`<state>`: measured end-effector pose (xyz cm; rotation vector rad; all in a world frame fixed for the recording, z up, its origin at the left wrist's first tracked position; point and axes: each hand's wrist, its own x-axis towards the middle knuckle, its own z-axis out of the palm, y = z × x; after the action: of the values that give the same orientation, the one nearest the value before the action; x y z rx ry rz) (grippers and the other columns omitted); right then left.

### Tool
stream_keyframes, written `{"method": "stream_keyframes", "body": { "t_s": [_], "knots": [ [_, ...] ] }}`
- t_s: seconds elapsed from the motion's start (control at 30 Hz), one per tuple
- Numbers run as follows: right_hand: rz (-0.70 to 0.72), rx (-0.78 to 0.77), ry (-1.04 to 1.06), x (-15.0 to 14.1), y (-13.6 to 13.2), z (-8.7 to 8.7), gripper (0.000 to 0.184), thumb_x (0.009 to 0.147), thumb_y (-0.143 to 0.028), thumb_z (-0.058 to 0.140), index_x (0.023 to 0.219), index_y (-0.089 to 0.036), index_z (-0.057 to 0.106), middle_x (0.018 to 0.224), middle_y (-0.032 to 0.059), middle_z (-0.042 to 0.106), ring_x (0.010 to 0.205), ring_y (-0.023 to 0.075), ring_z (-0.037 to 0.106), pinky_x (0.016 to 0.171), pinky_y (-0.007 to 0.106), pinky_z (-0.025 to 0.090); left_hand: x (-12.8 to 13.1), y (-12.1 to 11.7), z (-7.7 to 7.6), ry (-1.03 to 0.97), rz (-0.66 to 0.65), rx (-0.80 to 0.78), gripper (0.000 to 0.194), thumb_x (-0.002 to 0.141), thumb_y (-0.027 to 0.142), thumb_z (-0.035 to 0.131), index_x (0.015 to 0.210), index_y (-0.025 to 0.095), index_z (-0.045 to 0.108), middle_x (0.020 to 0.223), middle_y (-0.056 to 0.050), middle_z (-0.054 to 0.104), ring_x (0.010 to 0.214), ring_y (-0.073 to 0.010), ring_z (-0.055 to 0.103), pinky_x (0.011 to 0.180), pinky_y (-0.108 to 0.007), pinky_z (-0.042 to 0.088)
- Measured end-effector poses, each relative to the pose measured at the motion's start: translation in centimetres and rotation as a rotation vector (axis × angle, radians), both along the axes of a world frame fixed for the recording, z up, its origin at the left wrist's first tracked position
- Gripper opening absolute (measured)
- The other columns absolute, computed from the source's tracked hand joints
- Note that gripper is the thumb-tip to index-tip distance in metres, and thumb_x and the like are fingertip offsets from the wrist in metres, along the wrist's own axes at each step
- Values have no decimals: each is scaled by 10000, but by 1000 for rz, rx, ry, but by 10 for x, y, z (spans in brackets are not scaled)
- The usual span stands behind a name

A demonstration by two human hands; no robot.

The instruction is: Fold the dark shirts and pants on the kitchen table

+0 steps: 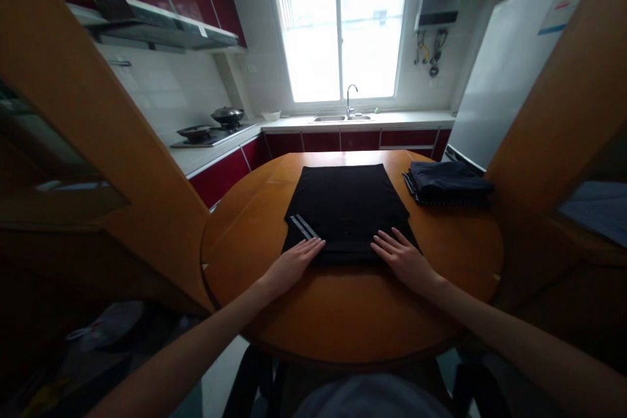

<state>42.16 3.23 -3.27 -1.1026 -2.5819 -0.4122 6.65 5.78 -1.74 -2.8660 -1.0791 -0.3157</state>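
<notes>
A black garment (347, 206) with two pale stripes at its near left corner lies folded flat in the middle of a round wooden table (353, 313). My left hand (294, 262) rests flat on the garment's near left edge, fingers stretched out. My right hand (402, 255) lies flat on the near right edge, fingers spread. Neither hand holds anything.
A stack of folded dark clothes (448, 184) sits at the table's far right. Behind are a counter with a sink and tap (349, 108), a stove with pans (213, 127), a window, and a white fridge (509, 65). Wooden frames flank both sides.
</notes>
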Motion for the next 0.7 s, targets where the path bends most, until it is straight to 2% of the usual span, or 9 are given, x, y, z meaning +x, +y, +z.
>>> {"method": "stream_keyframes", "body": {
  "t_s": [0.13, 0.23, 0.43, 0.57, 0.7],
  "knots": [
    [12, 14, -17, 23, -2, -2, 670, 840, 54, 406, 1465, -172, 496, 1563, 121, 406, 1475, 263, 323, 1207, 539, 272, -20, -7, 1, -32, 26, 7, 646, 933, 4, 324, 1544, 214, 357, 1569, -75, 418, 1475, -168, 327, 1211, -427, 322],
    [53, 10, -27, 43, -2, -5, 684, 867, 38, 417, 1511, -194, 426, 1580, 105, 382, 1482, 247, 305, 1199, 510, 310, -38, -10, 2, -50, 12, 8, 648, 957, 32, 341, 1563, 259, 318, 1577, -53, 408, 1473, -178, 334, 1211, -456, 322],
    [160, -40, 41, 83, -5, -4, 608, 949, -53, 451, 1520, -256, 404, 1521, 63, 481, 1442, 199, 385, 1180, 464, 371, -74, -11, 2, -103, -70, -20, 567, 990, 101, 401, 1528, 280, 392, 1532, -38, 475, 1413, -187, 440, 1169, -434, 401],
    [164, -23, 118, 95, -8, -2, 543, 984, -104, 464, 1501, -268, 435, 1469, 57, 543, 1399, 187, 453, 1154, 436, 416, -80, -12, 0, -147, -68, -37, 542, 981, 113, 436, 1496, 284, 449, 1479, -28, 541, 1337, -172, 534, 1127, -390, 456],
    [143, -19, 128, 96, -9, -2, 536, 986, -100, 465, 1499, -253, 440, 1434, 65, 579, 1349, 186, 517, 1130, 415, 450, -82, -11, -3, -172, -57, -65, 484, 977, 137, 461, 1433, 282, 537, 1455, -26, 564, 1312, -177, 559, 1114, -383, 470]
  ]
}}
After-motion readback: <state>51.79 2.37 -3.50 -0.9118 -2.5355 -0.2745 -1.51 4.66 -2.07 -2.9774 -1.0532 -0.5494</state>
